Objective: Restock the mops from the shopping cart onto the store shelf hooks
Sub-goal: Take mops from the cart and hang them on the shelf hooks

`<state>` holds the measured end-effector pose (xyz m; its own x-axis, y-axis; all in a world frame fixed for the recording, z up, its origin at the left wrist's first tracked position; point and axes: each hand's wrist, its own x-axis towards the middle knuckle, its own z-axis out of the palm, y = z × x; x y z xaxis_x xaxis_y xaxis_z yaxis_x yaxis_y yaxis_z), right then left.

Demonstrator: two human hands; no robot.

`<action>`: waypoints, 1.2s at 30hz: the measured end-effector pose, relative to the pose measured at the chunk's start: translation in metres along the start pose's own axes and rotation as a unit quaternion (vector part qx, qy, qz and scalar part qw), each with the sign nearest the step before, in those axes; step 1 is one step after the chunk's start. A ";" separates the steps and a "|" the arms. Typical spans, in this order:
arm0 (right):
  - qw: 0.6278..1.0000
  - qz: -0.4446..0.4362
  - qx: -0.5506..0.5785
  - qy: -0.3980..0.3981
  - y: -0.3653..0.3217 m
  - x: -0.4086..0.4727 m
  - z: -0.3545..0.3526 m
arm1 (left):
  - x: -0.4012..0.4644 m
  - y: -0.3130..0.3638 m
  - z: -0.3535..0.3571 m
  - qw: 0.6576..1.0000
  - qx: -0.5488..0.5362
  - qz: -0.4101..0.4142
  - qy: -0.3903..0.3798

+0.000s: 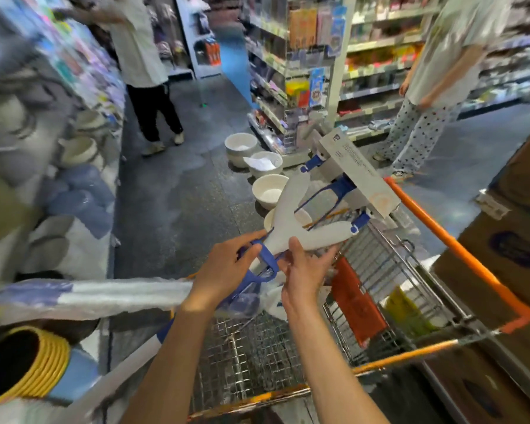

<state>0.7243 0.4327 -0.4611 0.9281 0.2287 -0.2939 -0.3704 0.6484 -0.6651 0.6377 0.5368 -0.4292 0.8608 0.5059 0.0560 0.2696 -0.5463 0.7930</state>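
Both hands hold the white plastic mop with blue fittings [291,221] above the orange-railed wire shopping cart [389,270]. The left hand [224,270] grips its blue handle piece; the right hand [306,270] pinches the white body. Its long axis runs from the hands toward the far right, while the shelves lie left.

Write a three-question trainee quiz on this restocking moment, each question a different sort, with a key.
1. True or false: both hands hold the mop head above the shopping cart.
2. Multiple choice: the white bowls stand A) in the cart, B) on the floor, C) on a hook.
3. Fill in: the cart's rail is coloured ____.

Key:
1. True; the left hand and right hand both grip it.
2. B.
3. Orange.
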 end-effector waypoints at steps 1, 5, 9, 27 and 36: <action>1.000 0.003 -0.003 -0.010 -0.005 -0.003 0.005 | -0.005 0.006 -0.003 1.000 -0.005 -0.002 0.017; 0.998 0.040 0.010 -0.056 -0.018 -0.015 0.025 | -0.023 0.025 -0.018 0.995 -0.029 -0.017 0.089; 0.988 0.096 0.026 -0.121 -0.022 -0.034 0.047 | -0.050 0.035 -0.036 0.985 -0.020 -0.025 0.172; 0.917 0.191 -0.026 -0.348 -0.010 -0.213 0.132 | -0.223 0.056 -0.143 0.907 0.054 -0.051 0.414; 0.867 0.219 -0.021 -0.447 0.015 -0.360 0.152 | -0.358 0.055 -0.202 0.847 0.070 -0.057 0.524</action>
<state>0.3902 0.4703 -0.2610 0.3512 0.9296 0.1122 -0.6778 0.3351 -0.6545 0.2574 0.4605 -0.2831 -0.0101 0.8353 0.5497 0.4374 -0.4906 0.7537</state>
